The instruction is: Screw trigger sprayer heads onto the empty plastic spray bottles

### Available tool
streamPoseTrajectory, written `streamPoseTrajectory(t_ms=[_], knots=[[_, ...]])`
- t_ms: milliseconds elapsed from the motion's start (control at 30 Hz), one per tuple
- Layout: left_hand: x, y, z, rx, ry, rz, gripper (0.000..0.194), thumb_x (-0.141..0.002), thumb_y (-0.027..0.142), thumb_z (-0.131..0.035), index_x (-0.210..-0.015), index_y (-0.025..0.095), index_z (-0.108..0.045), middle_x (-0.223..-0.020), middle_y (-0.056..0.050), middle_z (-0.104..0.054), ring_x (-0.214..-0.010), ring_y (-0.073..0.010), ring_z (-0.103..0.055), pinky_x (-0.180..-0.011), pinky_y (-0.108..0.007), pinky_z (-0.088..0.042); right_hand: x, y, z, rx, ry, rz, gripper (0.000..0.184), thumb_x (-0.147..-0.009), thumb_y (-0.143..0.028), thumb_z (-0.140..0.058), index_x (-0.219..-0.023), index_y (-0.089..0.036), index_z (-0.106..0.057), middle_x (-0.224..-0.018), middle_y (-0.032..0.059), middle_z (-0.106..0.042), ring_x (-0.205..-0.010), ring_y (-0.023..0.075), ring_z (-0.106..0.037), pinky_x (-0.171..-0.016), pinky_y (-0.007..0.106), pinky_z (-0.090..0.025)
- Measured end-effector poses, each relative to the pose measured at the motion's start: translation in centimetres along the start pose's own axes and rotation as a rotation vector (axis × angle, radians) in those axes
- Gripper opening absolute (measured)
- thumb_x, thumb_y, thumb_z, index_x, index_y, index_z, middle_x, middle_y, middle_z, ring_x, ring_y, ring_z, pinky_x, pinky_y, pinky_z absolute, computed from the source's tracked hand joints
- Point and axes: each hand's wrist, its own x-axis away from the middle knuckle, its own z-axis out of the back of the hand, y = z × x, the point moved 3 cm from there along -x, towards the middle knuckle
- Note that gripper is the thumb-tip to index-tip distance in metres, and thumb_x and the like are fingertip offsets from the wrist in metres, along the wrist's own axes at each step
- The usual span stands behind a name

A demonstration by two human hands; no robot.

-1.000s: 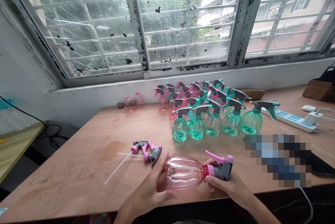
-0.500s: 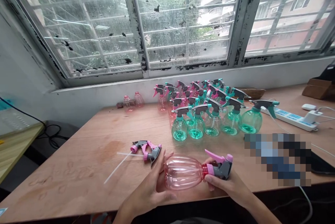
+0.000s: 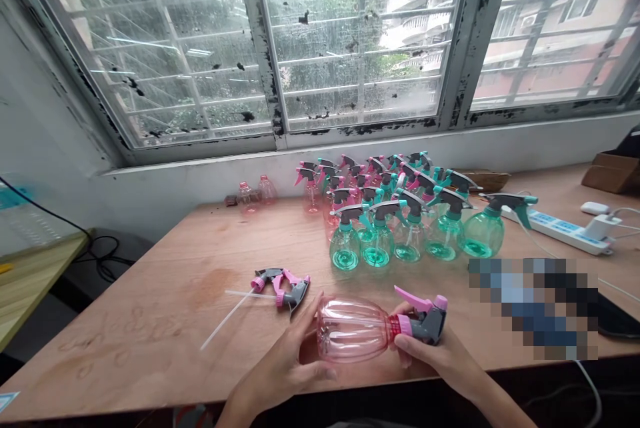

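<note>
A clear pink spray bottle (image 3: 353, 329) lies sideways in front of me, just above the table's front edge. My left hand (image 3: 295, 355) cups its base, with the thumb below and the fingers along the far side. At the neck, my right hand (image 3: 425, 348) pinches the pink collar between thumb and fingers. The grey and pink trigger head (image 3: 431, 321) sits on the neck and points right. Beyond my left hand lie two loose trigger sprayers (image 3: 293, 293) with thin white tubes, close together on the wood.
Several assembled pink and green spray bottles (image 3: 377, 241) stand grouped at the back centre. Two open pink bottles (image 3: 267, 191) are by the wall. A white power strip (image 3: 557, 231) and a brown box (image 3: 607, 173) are at right. The wooden table (image 3: 150, 295) ends near my body.
The whole view shifts very slightly. Both hands stay on the pink bottle, whose position between them looks almost the same.
</note>
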Motion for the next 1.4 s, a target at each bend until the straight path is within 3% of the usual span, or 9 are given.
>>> streamPoseTrajectory(t_ms=[233, 367, 467, 633, 800, 967, 1067, 1200, 1400], knots=[[0.11, -0.24, 0.00, -0.025, 0.024, -0.023, 0.095, -0.087, 0.036, -0.077, -0.160, 0.039, -0.016, -0.172, -0.002, -0.021, -0.154, -0.0319, -0.030, -0.127, -0.048, -0.027, -0.15, -0.36, 0.05, -0.004, -0.020, 0.012, 0.039, -0.082, -0.053, -0.078, -0.099, -0.022, -0.063, -0.059, -0.0025, -0.068, -0.053, 0.0189, -0.062, -0.058, 0.034, -0.051], [0.01, -0.13, 0.01, -0.082, 0.036, -0.002, 0.092, -0.090, 0.031, -0.071, -0.162, 0.032, -0.013, -0.170, -0.004, -0.027, -0.159, -0.0295, -0.001, -0.129, -0.048, -0.020, -0.18, -0.33, 0.11, -0.011, -0.034, 0.017, 0.035, -0.084, -0.051, -0.078, -0.098, -0.022, -0.062, -0.058, -0.0028, -0.068, -0.052, 0.0179, -0.062, -0.057, 0.032, -0.051], [-0.07, 0.09, 0.00, -0.025, 0.019, 0.028, 0.111, -0.085, 0.030, -0.078, -0.163, 0.027, 0.001, -0.172, -0.008, -0.020, -0.157, -0.0287, 0.012, -0.128, -0.047, -0.022, -0.12, -0.16, 0.05, -0.007, -0.036, 0.016, 0.036, -0.084, -0.048, -0.079, -0.100, -0.021, -0.062, -0.058, -0.0022, -0.068, -0.053, 0.0181, -0.062, -0.059, 0.032, -0.052], [0.02, 0.63, -0.04, -0.065, 0.008, 0.021, 0.098, -0.086, 0.031, -0.078, -0.162, 0.026, -0.017, -0.173, -0.008, -0.014, -0.159, -0.0322, -0.003, -0.129, -0.046, -0.018, -0.07, -0.26, -0.08, -0.006, -0.033, 0.009, 0.036, -0.084, -0.046, -0.080, -0.101, -0.020, -0.064, -0.059, -0.0020, -0.069, -0.054, 0.0184, -0.062, -0.060, 0.033, -0.052], [0.09, 0.50, -0.27, -0.017, -0.003, -0.011, 0.092, -0.094, 0.035, -0.066, -0.163, 0.030, -0.006, -0.170, -0.011, -0.024, -0.157, -0.0335, -0.020, -0.125, -0.048, -0.029, -0.06, -0.49, -0.01, -0.004, -0.053, 0.011, 0.031, -0.086, -0.044, -0.078, -0.099, -0.020, -0.064, -0.060, -0.0015, -0.070, -0.056, 0.0183, -0.063, -0.062, 0.033, -0.052], [0.01, 0.07, -0.18, -0.054, 0.005, -0.011, 0.101, -0.090, 0.036, -0.072, -0.163, 0.024, -0.004, -0.170, -0.013, -0.024, -0.159, -0.0317, 0.004, -0.126, -0.045, -0.029, -0.03, -0.25, 0.01, 0.004, -0.063, -0.013, 0.034, -0.084, -0.045, -0.080, -0.099, -0.019, -0.064, -0.061, -0.0012, -0.069, -0.056, 0.0179, -0.062, -0.061, 0.032, -0.052], [-0.02, 0.03, -0.05, -0.037, -0.013, -0.006, 0.108, -0.085, 0.032, -0.080, -0.163, 0.027, -0.006, -0.171, -0.012, -0.022, -0.159, -0.0321, -0.007, -0.127, -0.045, -0.025, -0.04, -0.15, -0.03, 0.000, -0.061, -0.010, 0.035, -0.084, -0.045, -0.081, -0.100, -0.018, -0.065, -0.062, -0.0010, -0.069, -0.057, 0.0172, -0.062, -0.061, 0.032, -0.053], [-0.01, 0.21, -0.01, -0.031, -0.040, -0.019, 0.098, -0.087, 0.030, -0.078, -0.162, 0.031, -0.014, -0.172, -0.007, -0.017, -0.158, -0.0282, -0.019, -0.129, -0.041, -0.021, -0.05, -0.14, -0.05, -0.021, -0.063, -0.002, 0.034, -0.084, -0.045, -0.080, -0.100, -0.019, -0.065, -0.061, -0.0014, -0.069, -0.057, 0.0173, -0.062, -0.060, 0.032, -0.054], [0.06, 0.37, -0.16, -0.122, 0.012, -0.015, 0.092, -0.094, 0.030, -0.066, -0.163, 0.028, -0.006, -0.171, -0.011, -0.022, -0.156, -0.0275, -0.026, -0.128, -0.042, -0.024, -0.03, -0.11, 0.09, 0.011, -0.057, 0.011, 0.033, -0.086, -0.044, -0.079, -0.102, -0.019, -0.064, -0.060, -0.0015, -0.070, -0.056, 0.0180, -0.064, -0.060, 0.032, -0.053]])
